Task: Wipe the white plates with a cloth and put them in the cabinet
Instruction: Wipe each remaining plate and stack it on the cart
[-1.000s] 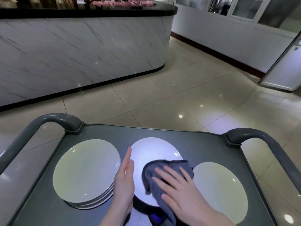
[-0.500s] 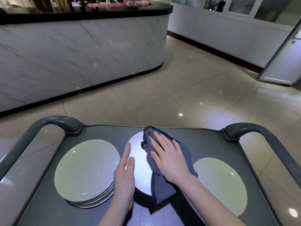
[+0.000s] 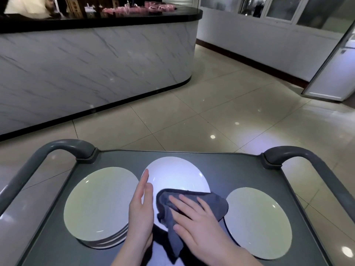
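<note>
A white plate point(image 3: 172, 173) lies in the middle of the grey cart top point(image 3: 230, 169). My right hand point(image 3: 196, 221) presses a grey cloth point(image 3: 213, 204) flat onto the near half of that plate, fingers straight and spread. My left hand point(image 3: 141, 210) rests edge-on against the plate's left rim with straight fingers. A stack of white plates point(image 3: 99, 204) sits at the left of the cart. A single white plate point(image 3: 263, 223) lies at the right.
Grey cart handles rise at the left point(image 3: 63, 148) and right point(image 3: 299, 156) corners. Beyond the cart is tiled floor point(image 3: 211, 116), a marble-fronted counter point(image 3: 92, 66) at the back left, and an open white door point(image 3: 332, 73) at the right.
My right hand has drawn the cloth back from the plate's far edge toward me, across its near half. My left hand has stayed at the plate's left rim.
</note>
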Demonstrator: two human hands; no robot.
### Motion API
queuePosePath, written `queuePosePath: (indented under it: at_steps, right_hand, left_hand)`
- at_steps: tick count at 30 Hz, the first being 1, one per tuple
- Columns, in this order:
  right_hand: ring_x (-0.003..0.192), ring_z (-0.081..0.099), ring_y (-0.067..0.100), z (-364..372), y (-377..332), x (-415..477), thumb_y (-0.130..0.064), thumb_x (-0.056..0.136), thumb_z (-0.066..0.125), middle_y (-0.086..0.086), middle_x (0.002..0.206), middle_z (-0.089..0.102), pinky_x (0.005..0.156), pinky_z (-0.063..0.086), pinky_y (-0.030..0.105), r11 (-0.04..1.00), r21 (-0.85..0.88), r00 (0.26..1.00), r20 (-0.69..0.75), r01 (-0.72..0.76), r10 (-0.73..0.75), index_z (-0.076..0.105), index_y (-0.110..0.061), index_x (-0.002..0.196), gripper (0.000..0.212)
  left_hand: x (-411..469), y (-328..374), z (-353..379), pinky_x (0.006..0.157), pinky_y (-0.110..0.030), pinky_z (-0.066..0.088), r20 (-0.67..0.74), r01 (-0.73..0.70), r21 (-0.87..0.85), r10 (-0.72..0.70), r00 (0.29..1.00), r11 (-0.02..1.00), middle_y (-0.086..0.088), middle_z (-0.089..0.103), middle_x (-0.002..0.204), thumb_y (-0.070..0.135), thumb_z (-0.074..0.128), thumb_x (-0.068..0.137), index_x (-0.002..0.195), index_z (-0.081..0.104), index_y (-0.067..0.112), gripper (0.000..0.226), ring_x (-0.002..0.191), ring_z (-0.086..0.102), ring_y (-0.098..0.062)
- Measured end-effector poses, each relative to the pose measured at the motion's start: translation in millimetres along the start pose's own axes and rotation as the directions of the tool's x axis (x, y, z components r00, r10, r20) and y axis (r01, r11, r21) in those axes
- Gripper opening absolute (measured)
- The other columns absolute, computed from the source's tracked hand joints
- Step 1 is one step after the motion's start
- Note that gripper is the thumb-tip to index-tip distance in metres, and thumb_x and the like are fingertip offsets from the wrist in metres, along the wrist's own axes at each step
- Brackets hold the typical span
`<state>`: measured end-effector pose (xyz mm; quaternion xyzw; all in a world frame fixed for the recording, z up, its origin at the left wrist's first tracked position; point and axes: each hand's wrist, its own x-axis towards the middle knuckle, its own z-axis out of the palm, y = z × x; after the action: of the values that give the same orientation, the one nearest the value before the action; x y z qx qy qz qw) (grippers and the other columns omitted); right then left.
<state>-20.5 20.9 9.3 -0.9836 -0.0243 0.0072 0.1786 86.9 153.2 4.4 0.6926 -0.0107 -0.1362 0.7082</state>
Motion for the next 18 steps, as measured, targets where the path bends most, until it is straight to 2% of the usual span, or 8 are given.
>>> queuePosePath:
  at_steps: [1,3,6,7,10,12,16,18]
  right_hand:
    - [0.149,-0.001,0.001,4.4,-2.4,6.6,-0.049,0.099,0.021,-0.029,0.159,0.002,0.121,-0.004,0.035,0.999,0.042,1.0,0.009,0.005,-0.005,0.044,-0.037,0.143,0.051]
    - [0.148,-0.014,0.0,10.3,-3.5,21.4,-0.05,0.099,0.015,-0.029,0.159,-0.011,0.119,-0.009,0.034,0.998,0.056,1.0,-0.02,-0.005,0.006,0.042,-0.033,0.142,0.054]
    - [0.149,-0.012,0.002,8.7,-3.9,42.3,-0.052,0.096,0.013,-0.025,0.16,-0.01,0.118,-0.007,0.035,0.997,0.022,0.996,-0.055,-0.076,0.077,0.036,-0.035,0.146,0.058]
    - [0.149,-0.009,0.003,7.7,-1.0,48.0,-0.053,0.096,0.012,-0.024,0.161,-0.009,0.119,-0.006,0.036,0.995,0.016,0.993,-0.066,-0.101,0.102,0.031,-0.036,0.149,0.059]
    - [0.15,-0.004,0.004,6.7,16.2,60.1,-0.051,0.101,0.017,-0.021,0.162,-0.007,0.122,0.0,0.037,0.984,-0.032,0.981,-0.091,-0.174,0.171,0.018,-0.036,0.154,0.055]
    - [0.15,-0.002,0.006,5.7,31.9,60.7,-0.048,0.104,0.021,-0.019,0.163,-0.005,0.122,0.002,0.037,0.972,-0.075,0.973,-0.09,-0.221,0.214,0.017,-0.034,0.155,0.053]
    - [0.151,0.0,0.009,7.1,57.2,54.3,-0.046,0.106,0.021,-0.016,0.164,-0.004,0.122,0.002,0.038,0.948,-0.136,0.958,-0.057,-0.287,0.282,0.02,-0.031,0.155,0.052]
    - [0.151,0.005,0.011,6.4,68.4,54.3,-0.046,0.105,0.022,-0.016,0.164,-0.003,0.122,0.01,0.039,0.938,-0.091,0.942,-0.03,-0.336,0.334,0.016,-0.032,0.156,0.053]
  left_hand:
    - [-0.9,1.0,1.7,0.093,-0.01,0.037,0.016,-0.011,-0.006,0.011,1.0,1.0,0.054,0.05,0.122,0.04,0.04,0.106,0.122,0.052,0.062,0.03,0.112,0.048,0.028]
    - [-3.7,1.5,4.8,0.091,-0.008,0.041,0.032,-0.022,-0.023,0.023,0.999,0.999,0.049,0.051,0.127,0.043,0.042,0.102,0.126,0.05,0.06,0.031,0.117,0.049,0.024]
    - [-9.5,0.5,7.6,0.09,0.002,0.038,0.034,-0.067,0.008,0.067,0.997,0.998,0.045,0.05,0.13,0.028,0.047,0.105,0.129,0.049,0.055,0.037,0.123,0.042,0.026]
    - [-11.3,-0.5,7.5,0.091,0.002,0.038,0.029,-0.071,0.012,0.071,0.997,0.997,0.047,0.052,0.127,0.025,0.049,0.104,0.13,0.049,0.055,0.039,0.122,0.043,0.026]
    - [-13.3,-4.4,3.4,0.106,-0.016,0.037,0.035,-0.079,0.049,0.078,0.996,0.996,0.049,0.051,0.129,0.024,0.051,0.104,0.138,0.05,0.052,0.044,0.127,0.044,0.02]
    - [-12.5,-7.2,-0.7,0.111,-0.024,0.036,0.039,-0.077,0.066,0.075,0.996,0.995,0.046,0.049,0.134,0.026,0.05,0.104,0.14,0.052,0.048,0.042,0.133,0.043,0.014]
    - [-10.8,-12.2,-10.6,0.11,-0.024,0.035,0.001,-0.043,0.053,0.043,0.999,0.998,0.046,0.05,0.133,0.031,0.051,0.104,0.128,0.055,0.06,0.038,0.129,0.043,0.019]
    - [-9.4,-14.4,-15.6,0.11,-0.023,0.033,-0.022,-0.022,0.047,0.023,1.0,0.999,0.047,0.051,0.132,0.033,0.051,0.104,0.123,0.056,0.065,0.038,0.128,0.043,0.019]
